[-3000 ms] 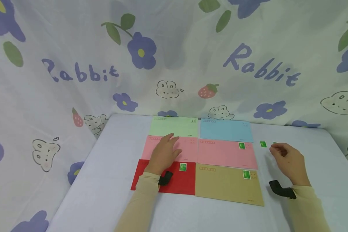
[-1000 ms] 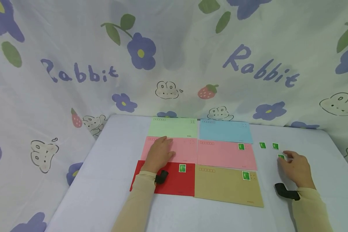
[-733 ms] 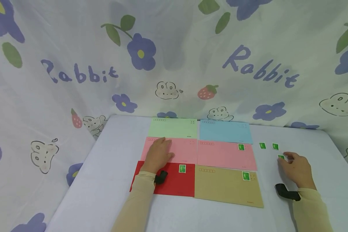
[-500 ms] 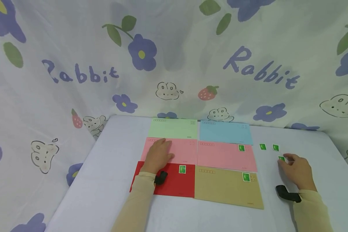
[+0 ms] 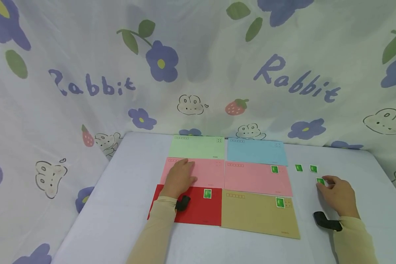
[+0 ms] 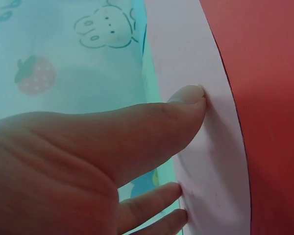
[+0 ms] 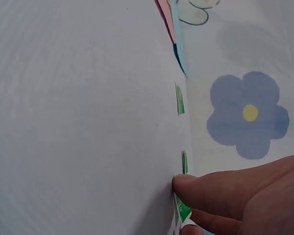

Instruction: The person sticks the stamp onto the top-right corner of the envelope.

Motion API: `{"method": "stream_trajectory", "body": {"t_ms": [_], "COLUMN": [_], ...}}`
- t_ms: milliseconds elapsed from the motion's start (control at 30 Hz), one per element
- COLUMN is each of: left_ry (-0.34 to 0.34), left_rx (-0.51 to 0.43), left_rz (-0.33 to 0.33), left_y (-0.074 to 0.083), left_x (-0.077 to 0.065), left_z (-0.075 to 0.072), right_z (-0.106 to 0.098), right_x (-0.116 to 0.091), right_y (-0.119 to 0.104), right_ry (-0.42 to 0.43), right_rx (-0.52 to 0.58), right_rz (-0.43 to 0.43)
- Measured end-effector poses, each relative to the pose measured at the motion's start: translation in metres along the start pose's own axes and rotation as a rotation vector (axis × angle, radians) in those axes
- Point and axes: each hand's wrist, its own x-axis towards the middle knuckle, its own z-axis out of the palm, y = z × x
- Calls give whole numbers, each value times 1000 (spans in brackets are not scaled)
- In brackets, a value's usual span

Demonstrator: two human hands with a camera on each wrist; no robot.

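My left hand point(image 5: 178, 178) rests on the left pink envelope point(image 5: 206, 176), fingers spread; in the left wrist view its thumb and fingertips touch the pale pink paper point(image 6: 186, 44). At the table's right side, my right hand point(image 5: 340, 193) pinches a small green stamp point(image 5: 321, 181) by its edge. The right wrist view has the thumb against that stamp point(image 7: 183, 209), with fingers behind it. Two more green stamps lie just beyond, one left point(image 5: 299, 168) and one right point(image 5: 313, 169). Green stamps also sit on the red point(image 5: 207, 193), right pink point(image 5: 275, 169) and tan point(image 5: 280, 202) envelopes.
Envelopes lie in two columns: light green point(image 5: 198, 147) and blue point(image 5: 255, 152) at the back, right pink point(image 5: 254, 179) in the middle, red point(image 5: 201, 216) and tan point(image 5: 250, 212) in front. A patterned cloth point(image 5: 214, 73) hangs behind the white table point(image 5: 102, 220).
Since three seconds ago my right hand has moved right and nearer, uncovering the right-hand loose stamp and showing the pinched one. My left hand has shifted slightly left. In the last second both stay nearly still.
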Motion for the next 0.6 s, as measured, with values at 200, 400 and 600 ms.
{"method": "stream_trajectory", "body": {"t_ms": [200, 400, 600], "left_ry": [7, 4, 3], "left_rx": [0, 3, 3], "left_rz": [8, 5, -1], "left_y": [0, 0, 0], "left_x": [0, 0, 0], "left_z": [1, 0, -1], "right_z": [1, 2, 2], "right_x": [0, 2, 2], "right_y": [0, -4, -5], "right_ry": [17, 6, 44], "right_rx": [22, 66, 82], "right_rz": [13, 76, 71]}}
